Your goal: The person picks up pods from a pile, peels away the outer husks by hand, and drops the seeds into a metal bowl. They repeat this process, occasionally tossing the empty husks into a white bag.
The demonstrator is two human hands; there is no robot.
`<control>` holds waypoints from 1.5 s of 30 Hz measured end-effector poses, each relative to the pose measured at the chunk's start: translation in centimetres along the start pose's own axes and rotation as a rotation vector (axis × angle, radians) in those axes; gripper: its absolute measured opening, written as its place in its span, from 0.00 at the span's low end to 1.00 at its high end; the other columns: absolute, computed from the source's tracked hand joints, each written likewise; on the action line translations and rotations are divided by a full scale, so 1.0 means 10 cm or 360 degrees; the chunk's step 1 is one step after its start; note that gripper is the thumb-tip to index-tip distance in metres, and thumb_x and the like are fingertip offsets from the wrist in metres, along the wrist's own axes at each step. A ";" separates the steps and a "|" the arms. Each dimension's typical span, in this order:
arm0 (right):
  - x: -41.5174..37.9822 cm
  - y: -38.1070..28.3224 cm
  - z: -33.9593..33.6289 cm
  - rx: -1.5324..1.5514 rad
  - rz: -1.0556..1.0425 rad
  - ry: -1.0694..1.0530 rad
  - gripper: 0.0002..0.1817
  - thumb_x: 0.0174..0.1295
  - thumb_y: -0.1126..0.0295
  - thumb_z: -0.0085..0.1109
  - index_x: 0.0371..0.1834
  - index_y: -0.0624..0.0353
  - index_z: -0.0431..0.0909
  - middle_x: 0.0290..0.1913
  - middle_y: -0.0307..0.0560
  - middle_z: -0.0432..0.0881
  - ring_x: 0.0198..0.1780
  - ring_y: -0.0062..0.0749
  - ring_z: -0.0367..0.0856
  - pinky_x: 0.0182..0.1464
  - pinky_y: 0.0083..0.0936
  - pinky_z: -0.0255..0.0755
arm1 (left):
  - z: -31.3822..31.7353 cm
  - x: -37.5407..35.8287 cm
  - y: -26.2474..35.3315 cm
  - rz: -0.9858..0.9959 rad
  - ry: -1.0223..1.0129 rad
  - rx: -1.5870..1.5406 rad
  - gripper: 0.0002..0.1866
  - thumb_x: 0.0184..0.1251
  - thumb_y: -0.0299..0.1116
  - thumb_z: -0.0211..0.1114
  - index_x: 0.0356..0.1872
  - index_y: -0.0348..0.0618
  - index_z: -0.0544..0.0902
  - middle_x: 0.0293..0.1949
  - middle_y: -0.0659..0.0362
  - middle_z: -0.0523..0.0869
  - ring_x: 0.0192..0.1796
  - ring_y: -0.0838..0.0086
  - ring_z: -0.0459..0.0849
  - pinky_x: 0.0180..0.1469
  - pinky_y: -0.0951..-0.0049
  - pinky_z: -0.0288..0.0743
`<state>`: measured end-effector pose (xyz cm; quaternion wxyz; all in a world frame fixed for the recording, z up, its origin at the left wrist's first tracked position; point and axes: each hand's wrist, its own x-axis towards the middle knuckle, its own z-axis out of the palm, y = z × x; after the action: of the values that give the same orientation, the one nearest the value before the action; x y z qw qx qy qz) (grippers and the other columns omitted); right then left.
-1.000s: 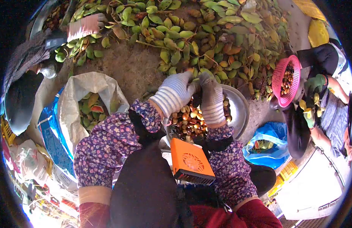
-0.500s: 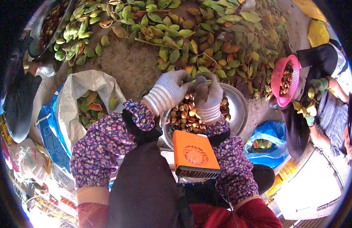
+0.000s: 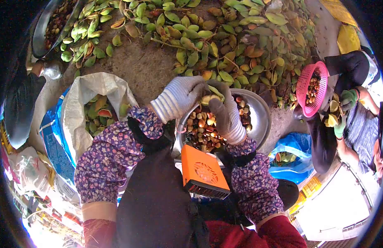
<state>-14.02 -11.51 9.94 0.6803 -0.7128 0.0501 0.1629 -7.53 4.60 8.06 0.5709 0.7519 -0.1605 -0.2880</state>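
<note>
While the bowl holds seeds, a sack holds pods.

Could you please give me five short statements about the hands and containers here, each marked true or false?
1. Both the left hand and the right hand wear striped gloves. True.
2. The bowl is filled with whole green pods. False: mostly brown and tan seeds lie in the metal bowl.
3. A green pod is between the two hands. True.
4. The perforated basket on the right is blue. False: the pink basket is the perforated one.
5. The open white sack stands to the left of the metal bowl. True.
</note>
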 end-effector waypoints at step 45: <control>0.02 0.16 0.23 -0.0735 -0.0215 0.0384 0.12 0.52 0.80 0.55 0.41 0.64 0.73 0.31 0.52 0.77 0.34 0.39 0.79 0.37 0.27 0.72 | 0.09 -0.01 -0.11 -0.0187 0.0457 0.0207 0.13 0.64 0.35 0.54 0.34 0.35 0.81 0.27 0.46 0.83 0.33 0.54 0.83 0.34 0.63 0.75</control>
<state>-14.67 -9.32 8.31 0.4982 -0.8651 0.0446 0.0382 -8.31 4.27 6.88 0.5203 0.8287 -0.0514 -0.1994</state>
